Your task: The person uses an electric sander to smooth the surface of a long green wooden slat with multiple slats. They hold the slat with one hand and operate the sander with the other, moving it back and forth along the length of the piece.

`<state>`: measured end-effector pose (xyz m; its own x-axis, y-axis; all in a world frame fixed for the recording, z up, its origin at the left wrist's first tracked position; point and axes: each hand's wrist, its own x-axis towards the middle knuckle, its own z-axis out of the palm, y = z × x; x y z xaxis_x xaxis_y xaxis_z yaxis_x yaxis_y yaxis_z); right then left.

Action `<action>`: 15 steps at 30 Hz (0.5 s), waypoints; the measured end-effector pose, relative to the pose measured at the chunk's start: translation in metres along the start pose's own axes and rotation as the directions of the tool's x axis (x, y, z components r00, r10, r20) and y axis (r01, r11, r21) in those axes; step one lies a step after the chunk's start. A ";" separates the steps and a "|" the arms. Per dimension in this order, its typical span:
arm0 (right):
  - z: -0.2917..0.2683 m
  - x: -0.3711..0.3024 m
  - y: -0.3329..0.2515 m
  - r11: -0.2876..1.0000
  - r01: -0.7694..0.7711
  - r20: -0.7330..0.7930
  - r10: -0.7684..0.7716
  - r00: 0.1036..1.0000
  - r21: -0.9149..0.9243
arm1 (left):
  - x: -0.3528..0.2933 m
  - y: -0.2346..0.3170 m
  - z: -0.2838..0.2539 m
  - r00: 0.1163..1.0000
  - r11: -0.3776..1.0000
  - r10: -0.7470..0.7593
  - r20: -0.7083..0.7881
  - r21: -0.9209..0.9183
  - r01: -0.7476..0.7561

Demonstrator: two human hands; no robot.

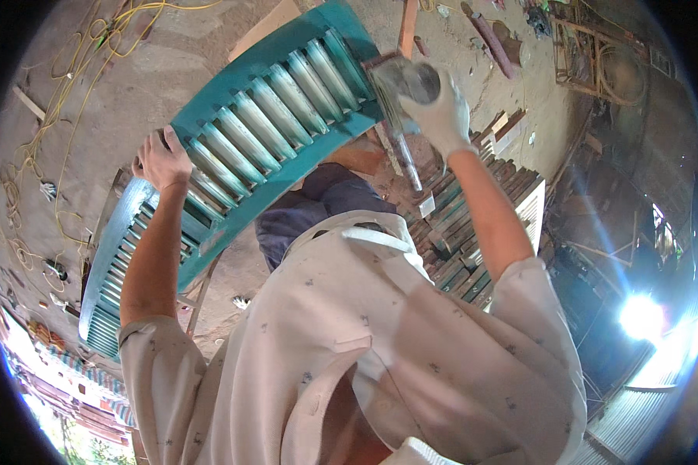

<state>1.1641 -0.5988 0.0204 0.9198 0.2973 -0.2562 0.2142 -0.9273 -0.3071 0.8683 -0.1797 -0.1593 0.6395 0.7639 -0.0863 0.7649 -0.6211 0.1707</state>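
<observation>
A long teal louvered shutter (202, 124) lies at a slant before me, its slats worn to pale wood in places. My left hand (163, 159) is curled over the shutter's far edge, partway along it. At the right end, my right hand (442, 116), in a white glove, is wrapped round what looks like a palm sander (420, 83) with a rounded grey top and a flat base. The sander is blurred and is over the shutter's end; whether its base touches the wood is hard to tell.
Stacked wooden slats (473, 232) lie to the right, below my right forearm. Yellow cords (62, 116) tangle across the floor at the left. A rusty frame (597, 58) stands at the far right. A bright light (642, 318) glares at the lower right.
</observation>
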 end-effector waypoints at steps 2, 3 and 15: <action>0.001 -0.023 0.013 0.999 -0.047 0.011 0.046 0.999 0.026 | -0.002 0.004 -0.006 1.000 1.000 -0.004 -0.001 0.003 0.004; 0.002 -0.022 0.013 0.997 -0.070 0.014 0.070 0.997 0.042 | -0.002 0.006 -0.010 1.000 1.000 0.005 0.005 -0.014 -0.005; 0.010 0.139 -0.122 0.964 0.184 -0.161 -0.217 0.963 -0.194 | -0.003 0.000 -0.009 1.000 0.999 0.025 0.006 -0.033 -0.024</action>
<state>1.2624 -0.4419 0.0136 0.8921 0.4506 -0.0330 0.4397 -0.8827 -0.1657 0.8660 -0.1804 -0.1504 0.6586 0.7473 -0.0884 0.7461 -0.6333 0.2055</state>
